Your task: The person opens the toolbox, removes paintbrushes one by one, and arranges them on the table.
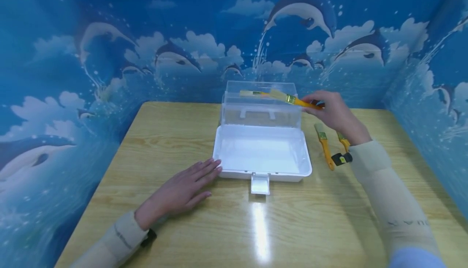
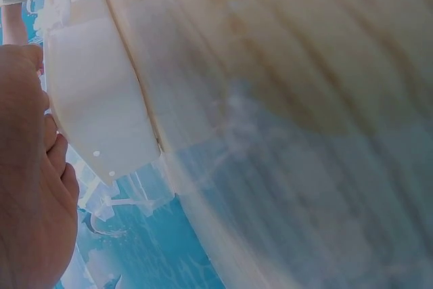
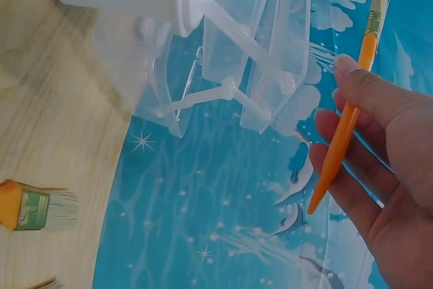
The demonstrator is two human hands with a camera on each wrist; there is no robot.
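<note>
My right hand (image 1: 334, 111) pinches a paintbrush (image 1: 296, 100) by its orange handle, bristles pointing left over the raised trays of a white toolbox (image 1: 237, 173). In the right wrist view, the thumb and fingers hold the paintbrush (image 3: 348, 116) beside the clear trays. A second paintbrush (image 1: 250, 93) shows at the upper tray (image 1: 261, 87), its handle partly hidden behind the held one. My left hand (image 1: 183, 186) lies with straight fingers at the toolbox's front left corner. In the left wrist view that hand (image 2: 37, 181) is against the box wall (image 2: 101, 86).
Two more paintbrushes lie on the table right of the toolbox, one paintbrush (image 1: 324, 146) in full view and another brush (image 1: 343, 140) partly under the right wrist. The front latch (image 1: 260, 184) hangs down. A dolphin-print backdrop (image 1: 183, 28) surrounds the wooden table (image 1: 175, 138).
</note>
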